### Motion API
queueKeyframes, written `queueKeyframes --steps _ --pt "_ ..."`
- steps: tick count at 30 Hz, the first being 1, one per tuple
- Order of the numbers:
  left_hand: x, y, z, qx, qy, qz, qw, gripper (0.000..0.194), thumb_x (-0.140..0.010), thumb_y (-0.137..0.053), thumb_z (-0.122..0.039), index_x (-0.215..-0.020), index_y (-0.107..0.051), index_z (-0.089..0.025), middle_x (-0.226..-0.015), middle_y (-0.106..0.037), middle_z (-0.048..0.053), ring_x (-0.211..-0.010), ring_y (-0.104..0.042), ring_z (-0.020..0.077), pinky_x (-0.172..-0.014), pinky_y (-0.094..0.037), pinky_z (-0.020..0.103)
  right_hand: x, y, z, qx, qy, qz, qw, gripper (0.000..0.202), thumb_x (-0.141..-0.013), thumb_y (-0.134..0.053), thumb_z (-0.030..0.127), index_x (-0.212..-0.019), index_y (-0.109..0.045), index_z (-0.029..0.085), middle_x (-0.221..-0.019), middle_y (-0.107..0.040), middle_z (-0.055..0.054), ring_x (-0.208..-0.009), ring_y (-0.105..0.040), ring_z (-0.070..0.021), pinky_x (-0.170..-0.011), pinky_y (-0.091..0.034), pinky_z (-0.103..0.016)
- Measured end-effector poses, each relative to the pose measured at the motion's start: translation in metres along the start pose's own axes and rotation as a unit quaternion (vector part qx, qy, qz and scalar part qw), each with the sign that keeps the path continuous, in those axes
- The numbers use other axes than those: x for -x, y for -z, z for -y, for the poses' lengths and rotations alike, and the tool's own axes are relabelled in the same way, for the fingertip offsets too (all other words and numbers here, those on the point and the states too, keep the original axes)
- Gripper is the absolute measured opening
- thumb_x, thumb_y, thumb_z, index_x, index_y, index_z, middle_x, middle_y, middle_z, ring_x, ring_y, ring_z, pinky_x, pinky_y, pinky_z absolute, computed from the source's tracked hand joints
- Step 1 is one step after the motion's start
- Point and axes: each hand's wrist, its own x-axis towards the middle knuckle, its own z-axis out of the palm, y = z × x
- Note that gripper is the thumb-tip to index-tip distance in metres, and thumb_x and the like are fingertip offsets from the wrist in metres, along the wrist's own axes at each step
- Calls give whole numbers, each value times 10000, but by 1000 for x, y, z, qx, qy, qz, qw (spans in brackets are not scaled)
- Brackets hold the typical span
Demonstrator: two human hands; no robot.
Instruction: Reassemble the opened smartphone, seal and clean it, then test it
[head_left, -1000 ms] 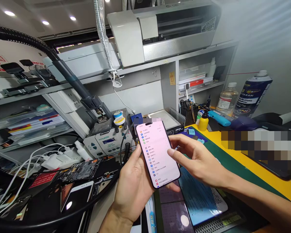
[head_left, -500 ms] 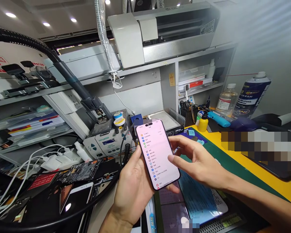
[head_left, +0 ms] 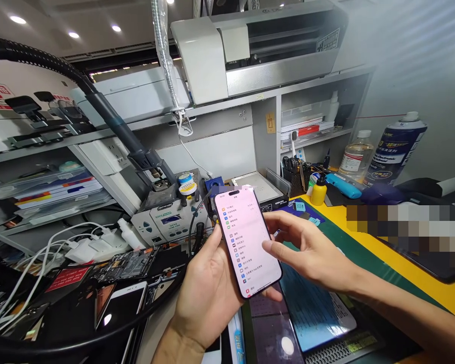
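Note:
A smartphone (head_left: 249, 253) is held tilted in the middle of the view, its lit screen showing a settings list with small coloured icons. My left hand (head_left: 207, 293) cradles it from below and the left, thumb along the left edge, with fingertips showing past the bottom right corner. My right hand (head_left: 307, 247) is at the phone's right side. Its thumb rests on the screen near the right edge, and its curled fingers meet that edge, partly hidden. Under the phone lie a dark phone-like panel (head_left: 275, 328) and a blue-lit sheet (head_left: 318, 316).
Dismantled phones and a white-framed phone (head_left: 123, 308) crowd the left, crossed by a black hose (head_left: 147, 316). A soldering station (head_left: 170, 217) stands behind. A yellow bottle (head_left: 318, 192), a spray can (head_left: 396, 149) and a pen holder (head_left: 298, 177) are at the back right.
The view has shifted slightly. Both hands keep nearly the same hold on the smartphone, and the settings list has moved up by a very small amount at most.

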Motion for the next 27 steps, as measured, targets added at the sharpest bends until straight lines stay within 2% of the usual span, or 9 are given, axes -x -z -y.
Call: queueKeyframes --steps 5,11,17,23,27 --pt "1 0 0 14 7 -6 1000 615 -1048 -267 -507 -1501 -463 -141 -1470 -534 206 -1039 -591 294 -755 -560 474 -1 0 1 -3 -4 4 1000 323 -925 -644 277 -1241 -610 218 -1045 -659 -46 -1006 -630 -231 -871 -533 -391" --pt "1 3 -1 32 20 -3 999 617 -1041 -278 -532 -1525 -435 -182 -1503 -516 186 -1130 -586 331 -796 -557 517 0 -1 0 -11 1 9 1000 319 -926 -650 275 -1237 -609 217 -1052 -672 -47 -1020 -637 -232 -876 -539 -387" --pt "2 5 0 48 29 2 998 606 -1049 -263 -523 -1522 -442 -189 -1462 -562 186 -1146 -606 329 -846 -543 553 -1 -1 -1 -4 -4 16 1000 293 -929 -643 252 -1218 -615 213 -1072 -676 -43 -999 -635 -218 -869 -529 -380" --pt "3 6 -1 55 27 18 998 592 -1055 -251 -509 -1519 -449 -200 -1493 -542 183 -1207 -603 340 -861 -546 541 -2 -1 -2 1 0 11 1000 287 -925 -651 256 -1210 -624 226 -1079 -689 -43 -989 -644 -216 -855 -540 -368" --pt "3 7 0 56 28 13 998 565 -1061 -256 -473 -1517 -455 -206 -1504 -537 171 -1264 -585 368 -935 -512 626 -2 -1 -3 -6 -5 10 1000 271 -921 -659 284 -1180 -628 213 -1059 -689 -51 -975 -650 -218 -831 -555 -354"
